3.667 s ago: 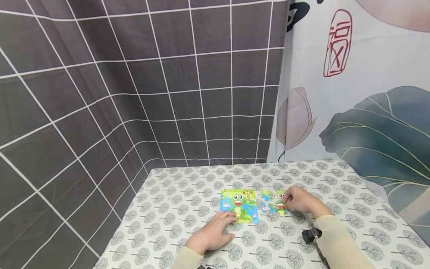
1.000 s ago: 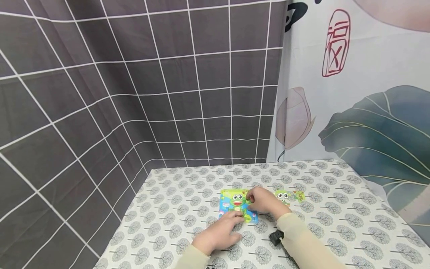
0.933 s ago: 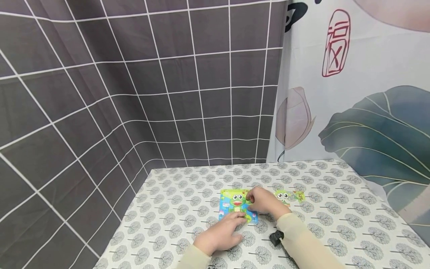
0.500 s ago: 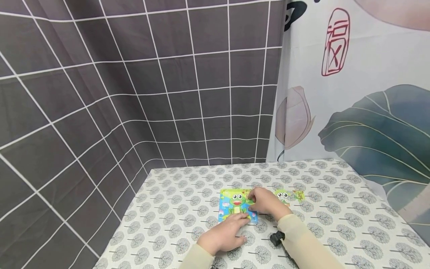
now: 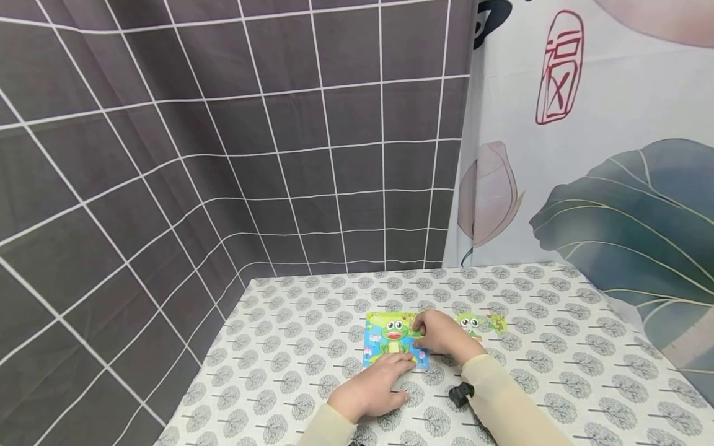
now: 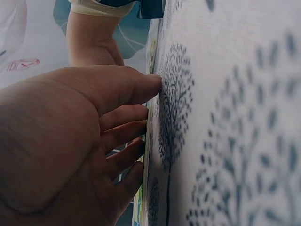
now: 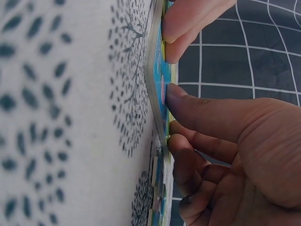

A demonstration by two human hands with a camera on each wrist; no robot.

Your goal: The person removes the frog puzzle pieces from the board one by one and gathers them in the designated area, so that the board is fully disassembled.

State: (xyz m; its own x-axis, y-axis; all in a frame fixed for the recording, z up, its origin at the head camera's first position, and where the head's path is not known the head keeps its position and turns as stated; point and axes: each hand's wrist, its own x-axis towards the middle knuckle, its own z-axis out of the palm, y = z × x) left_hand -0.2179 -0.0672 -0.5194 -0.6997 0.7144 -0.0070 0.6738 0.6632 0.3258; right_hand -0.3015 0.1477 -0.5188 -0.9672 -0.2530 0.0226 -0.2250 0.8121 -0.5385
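Note:
A square frog jigsaw puzzle (image 5: 375,337) lies on the patterned cloth, its picture facing up. My left hand (image 5: 372,385) rests on its near edge with fingers stretched out, and in the left wrist view the fingertips lie along the puzzle (image 6: 137,207). At the right side is my right hand (image 5: 443,334), fingers bent, thumb and index finger pinching at the edge. The right wrist view shows that thumb (image 7: 188,101) on the puzzle's face near a corner. A second, partly joined frog picture (image 5: 471,323) lies just right of it, partly covered by the right hand.
The table (image 5: 290,347) wears a white cloth with grey trees. Behind and to the left hangs a dark curtain (image 5: 301,173) with white grid lines. A pale curtain (image 5: 502,93) with painted leaves hangs at the right. A black clip-like device (image 5: 460,394) sits at the right wrist.
Since the oldest frame, my right hand has moved left from the second picture to the whole puzzle's right side. My left hand has slid slightly right along the near edge.

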